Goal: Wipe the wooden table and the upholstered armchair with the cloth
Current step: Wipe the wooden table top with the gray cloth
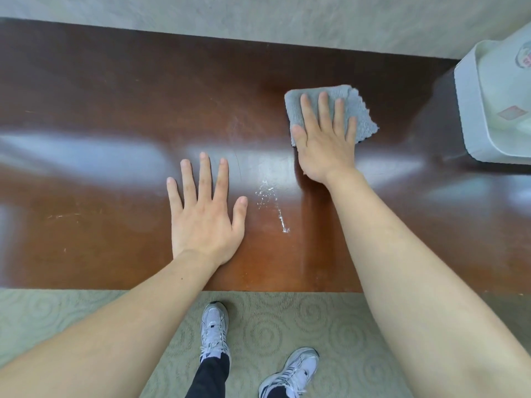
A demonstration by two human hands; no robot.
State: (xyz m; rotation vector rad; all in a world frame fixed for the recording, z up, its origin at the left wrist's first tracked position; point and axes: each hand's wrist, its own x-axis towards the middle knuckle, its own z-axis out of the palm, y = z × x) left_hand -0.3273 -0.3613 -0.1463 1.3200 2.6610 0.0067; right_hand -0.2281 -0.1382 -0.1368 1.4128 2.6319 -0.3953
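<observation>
Your shoes (215,328) stand on carpet (301,320); your left hand (205,214) lies flat, released, on the tabletop (115,96), your right hand (324,139) presses the cloth (362,116), fingers straight.

A furnished indoor room, of the kind found in a home or a hotel, is suggested. A long, glossy, reddish-brown wooden table (115,173) is set on pale grey-green carpet patterned with swirls (273,331), which is seen on both sides of it. A white plastic box-shaped container (474,110) is stood on the table, beyond and to the right of the right hand (324,139).
</observation>
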